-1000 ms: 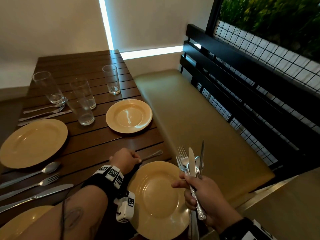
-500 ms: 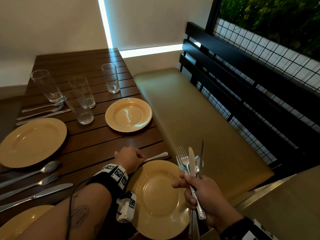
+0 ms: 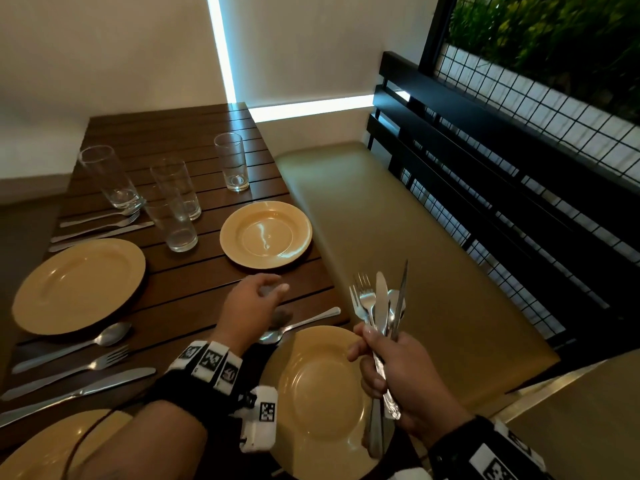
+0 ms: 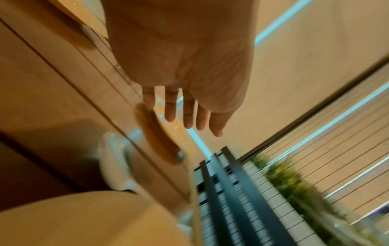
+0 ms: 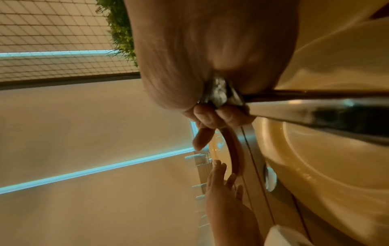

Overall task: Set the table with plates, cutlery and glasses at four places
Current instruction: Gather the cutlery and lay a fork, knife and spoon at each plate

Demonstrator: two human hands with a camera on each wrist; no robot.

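My left hand point(image 3: 272, 291) hovers open over the wooden table point(image 3: 194, 296), between the near yellow plate point(image 3: 322, 393) and the far right plate point(image 3: 266, 233); the left wrist view shows its fingers point(image 4: 189, 116) straight and empty. A spoon point(image 3: 308, 322) lies free on the table beside the near plate. My right hand point(image 3: 381, 362) grips a bundle of cutlery point(image 3: 379, 306), forks, knives and a spoon, upright over the near plate's right edge. Its fingers point(image 5: 212, 116) curl round the handles.
Two more plates point(image 3: 78, 285) point(image 3: 52, 445) sit on the left with cutlery sets point(image 3: 79, 362) point(image 3: 97, 226) beside them. Several glasses point(image 3: 171, 220) stand toward the far end. An olive bench point(image 3: 398, 254) and a black railing point(image 3: 502, 161) run along the right.
My left hand let go of the spoon beside the near plate, lifted and moved toward the far right plate with its fingers opening. The right hand held still.
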